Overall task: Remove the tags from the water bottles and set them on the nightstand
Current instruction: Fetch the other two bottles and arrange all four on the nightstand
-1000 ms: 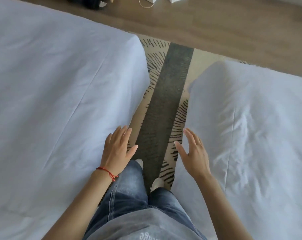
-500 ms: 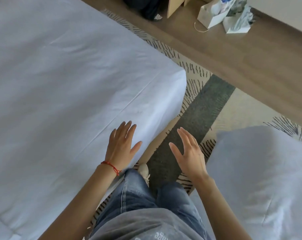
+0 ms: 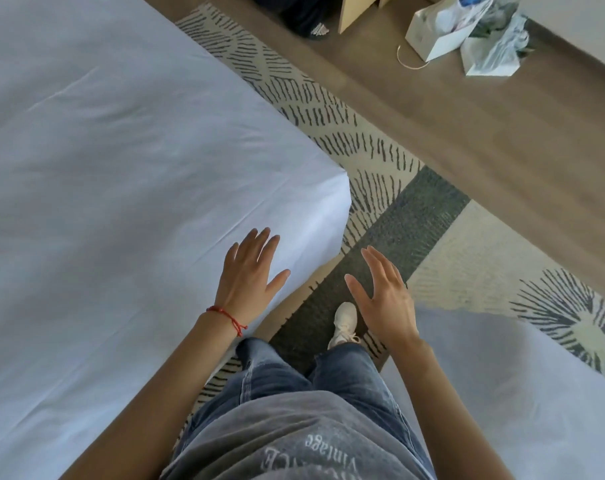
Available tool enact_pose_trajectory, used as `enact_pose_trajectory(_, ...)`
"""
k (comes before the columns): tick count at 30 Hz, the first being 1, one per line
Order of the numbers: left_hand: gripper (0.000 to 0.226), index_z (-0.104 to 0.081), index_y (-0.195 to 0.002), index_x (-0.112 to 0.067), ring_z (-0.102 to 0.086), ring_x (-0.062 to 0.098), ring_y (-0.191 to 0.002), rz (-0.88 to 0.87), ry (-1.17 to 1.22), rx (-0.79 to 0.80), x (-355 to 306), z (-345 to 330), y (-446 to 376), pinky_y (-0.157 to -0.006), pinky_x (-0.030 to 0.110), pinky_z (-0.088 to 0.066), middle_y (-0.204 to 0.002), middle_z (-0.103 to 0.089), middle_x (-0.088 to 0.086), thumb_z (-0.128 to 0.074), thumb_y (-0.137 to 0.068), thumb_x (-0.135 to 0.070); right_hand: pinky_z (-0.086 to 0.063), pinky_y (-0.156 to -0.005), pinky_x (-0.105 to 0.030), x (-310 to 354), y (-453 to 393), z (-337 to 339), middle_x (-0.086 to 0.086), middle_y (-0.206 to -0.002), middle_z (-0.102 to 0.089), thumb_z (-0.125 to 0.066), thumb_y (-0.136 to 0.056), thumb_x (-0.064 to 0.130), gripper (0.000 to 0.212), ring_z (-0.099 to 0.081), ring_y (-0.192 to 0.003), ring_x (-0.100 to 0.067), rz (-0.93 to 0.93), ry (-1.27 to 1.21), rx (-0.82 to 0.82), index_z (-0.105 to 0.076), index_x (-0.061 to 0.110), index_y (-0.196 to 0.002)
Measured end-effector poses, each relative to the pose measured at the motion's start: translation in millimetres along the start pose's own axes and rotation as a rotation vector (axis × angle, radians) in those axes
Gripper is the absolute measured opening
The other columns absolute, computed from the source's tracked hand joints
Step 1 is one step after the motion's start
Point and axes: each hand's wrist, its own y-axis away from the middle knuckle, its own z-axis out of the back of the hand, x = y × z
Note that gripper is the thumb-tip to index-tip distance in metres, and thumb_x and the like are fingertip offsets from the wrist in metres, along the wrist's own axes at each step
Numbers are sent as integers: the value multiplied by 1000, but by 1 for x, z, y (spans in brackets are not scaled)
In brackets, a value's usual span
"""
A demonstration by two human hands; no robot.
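No water bottle, tag or nightstand shows in the head view. My left hand [image 3: 249, 271], with a red string bracelet on the wrist, hovers open with straight fingers over the corner of the left bed [image 3: 121, 202]. My right hand [image 3: 384, 296] is open too, fingers spread, held above the dark carpet strip [image 3: 408, 220] between the two beds. Neither hand holds anything.
A second white bed [image 3: 523, 393] lies at the lower right. A patterned rug [image 3: 484, 268] runs between the beds to a wooden floor [image 3: 502, 133]. A white paper bag [image 3: 439, 32] and crumpled plastic bag [image 3: 495, 53] sit on the floor at the top right, beside a wooden furniture leg [image 3: 356, 8].
I have walked forward along the gap towards the foot of the beds and turned right. The bags on the floor have come into view. Both hands stay open and empty.
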Motion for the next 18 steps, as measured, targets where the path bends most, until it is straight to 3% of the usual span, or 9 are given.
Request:
enact_pose_trajectory(10,63,-32,-139,-10,-23,31,-140,86,57,-46,-91,3,-95,-112,48,-25,-150,-28,14,-48,-88,-43,-38,-102,-42,-68,-105,95,-4,-148,-37,-45,-92,46,56,-34,-134,-23,101,63,50,-35,18,-139)
enact_pose_trajectory(18,62,-29,-140,-11,-20,29,-141,164,84,-55,-79,16,-150,-114,47,-23,-151,-26,12,-43,-90,-44,-37,-102,-41,-54,-183,99,-4,-149,-36,-45,-92,43,54,-31,-136,-22,181,53,120,-36,17,-139)
